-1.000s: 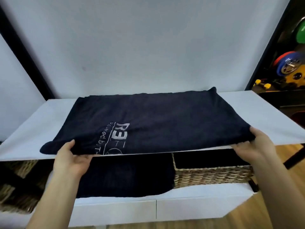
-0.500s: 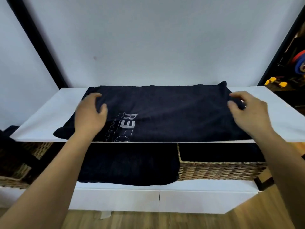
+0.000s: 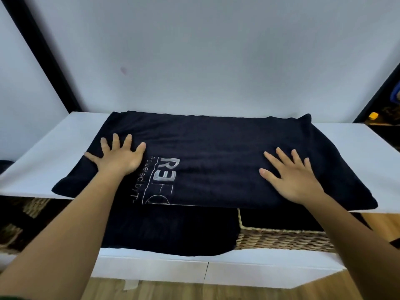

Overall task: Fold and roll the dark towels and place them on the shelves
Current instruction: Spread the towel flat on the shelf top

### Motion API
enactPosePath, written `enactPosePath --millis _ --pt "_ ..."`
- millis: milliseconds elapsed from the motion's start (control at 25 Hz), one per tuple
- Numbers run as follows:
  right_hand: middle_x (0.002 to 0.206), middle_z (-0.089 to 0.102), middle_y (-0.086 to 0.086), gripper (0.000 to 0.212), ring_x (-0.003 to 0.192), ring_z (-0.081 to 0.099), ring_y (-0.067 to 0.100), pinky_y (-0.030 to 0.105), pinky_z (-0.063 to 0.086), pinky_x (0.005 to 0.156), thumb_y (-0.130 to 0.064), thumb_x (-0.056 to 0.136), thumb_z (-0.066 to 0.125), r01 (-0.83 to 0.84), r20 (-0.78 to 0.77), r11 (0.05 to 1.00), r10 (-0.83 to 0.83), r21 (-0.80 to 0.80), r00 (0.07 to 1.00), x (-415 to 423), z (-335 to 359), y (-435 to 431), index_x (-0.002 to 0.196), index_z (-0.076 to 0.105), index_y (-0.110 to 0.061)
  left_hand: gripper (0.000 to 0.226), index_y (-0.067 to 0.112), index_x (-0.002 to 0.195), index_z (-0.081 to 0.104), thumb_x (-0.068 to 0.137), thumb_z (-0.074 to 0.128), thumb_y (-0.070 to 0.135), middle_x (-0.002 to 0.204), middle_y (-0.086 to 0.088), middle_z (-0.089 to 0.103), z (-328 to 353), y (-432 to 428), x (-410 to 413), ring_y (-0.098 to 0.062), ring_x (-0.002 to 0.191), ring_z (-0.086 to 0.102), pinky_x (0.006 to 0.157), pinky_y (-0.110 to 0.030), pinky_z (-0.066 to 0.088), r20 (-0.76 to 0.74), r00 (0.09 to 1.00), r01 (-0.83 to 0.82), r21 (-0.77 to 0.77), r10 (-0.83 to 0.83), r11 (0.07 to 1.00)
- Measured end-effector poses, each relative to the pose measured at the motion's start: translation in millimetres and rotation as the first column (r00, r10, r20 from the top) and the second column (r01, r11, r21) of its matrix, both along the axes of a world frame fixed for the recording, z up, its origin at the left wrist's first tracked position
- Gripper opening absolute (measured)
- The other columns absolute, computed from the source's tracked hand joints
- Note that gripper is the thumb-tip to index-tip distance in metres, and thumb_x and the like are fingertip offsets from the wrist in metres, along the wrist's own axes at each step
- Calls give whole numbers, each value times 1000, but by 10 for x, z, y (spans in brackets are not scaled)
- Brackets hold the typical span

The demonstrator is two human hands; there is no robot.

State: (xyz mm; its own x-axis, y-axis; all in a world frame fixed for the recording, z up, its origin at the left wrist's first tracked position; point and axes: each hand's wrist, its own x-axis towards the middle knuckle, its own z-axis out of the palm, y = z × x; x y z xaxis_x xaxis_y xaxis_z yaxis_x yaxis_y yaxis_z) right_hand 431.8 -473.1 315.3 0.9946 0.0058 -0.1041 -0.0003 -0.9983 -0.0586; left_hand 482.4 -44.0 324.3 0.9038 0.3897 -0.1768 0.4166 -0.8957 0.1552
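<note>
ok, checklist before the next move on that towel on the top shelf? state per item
1. Dark towel lies flat on the top shelf: ok.
2. Left hand flat on it, fingers spread: ok.
3. Right hand flat on it: ok.
4. Towel clear of the shelf's front edge: not ok, its near edge covers that edge.
5. Far right corner squared: not ok, it pokes up.
6. Free room on the lower shelf beside the other dark towel and wicker basket: cannot tell.
</note>
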Motion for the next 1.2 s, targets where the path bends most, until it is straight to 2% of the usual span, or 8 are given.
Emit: enactPosePath --millis 80,240,360,520,600,720,960,1200 --pt "165 -1 -10 78 151 -8 27 52 -4 121 -80 82 7 31 -6 1000 -31 -1 999 -13 10 -1 153 7 -48 73 33 156 9 91 11 68 165 -1 -4 45 -70 87 -32 150 -9 108 -74 -7 59 998 -19 67 15 998" --pt "164 13 1 68 150 3 35 61 5 117 -68 93 24 117 -9 993 -117 -25 993 234 151 361 152 25 -33 64 35 154 17 96 16 62 165 1 6 -4 -427 -176 -23 152 -1 115 -64 -7 225 894 353 180 -388 918" --pt "165 4 -6 66 151 -5 21 59 -1 119 -68 93 19 -50 30 998 49 33 998 346 74 610 153 17 -41 69 44 153 9 91 5 72 164 10 0 -82 -15 -502 -17 151 -8 118 -58 -8 131 950 270 114 -284 956" --pt "165 -1 -11 67 151 -9 16 53 -5 120 -69 90 14 -51 8 998 51 31 999 370 22 615 153 11 -46 67 33 156 4 95 8 61 165 -2 -5 59 384 -486 -27 151 -11 114 -67 -6 20 999 22 198 -27 980" --pt "165 2 -10 65 151 -7 15 51 -5 121 -66 92 19 -40 31 998 39 46 999 366 41 643 153 15 -45 62 26 156 9 99 13 51 165 -9 -2 106 -53 -300 -31 151 -9 113 -68 -7 117 972 173 238 -205 956" --pt "164 9 -9 62 151 -3 12 47 -4 122 -64 94 27 -49 80 991 39 127 996 324 29 645 152 24 -42 63 36 155 8 97 13 62 165 2 -6 38 -707 -163 -23 151 -12 117 -60 -8 162 832 526 70 -530 847" --pt "165 2 -6 69 152 -2 17 46 1 122 -68 91 21 219 -24 975 -218 31 976 2 73 -388 154 13 -41 71 43 154 2 90 5 73 164 9 -9 -110 -712 -77 -18 150 -16 118 -58 -11 82 838 534 81 -540 841" --pt "155 38 -4 49 147 25 18 41 16 122 -45 96 55 261 206 905 -341 337 917 -199 39 -666 141 51 -27 70 42 154 3 91 5 72 164 9 -7 -73 -718 -115 -18 150 -15 119 -55 -10 69 833 544 80 -549 835"
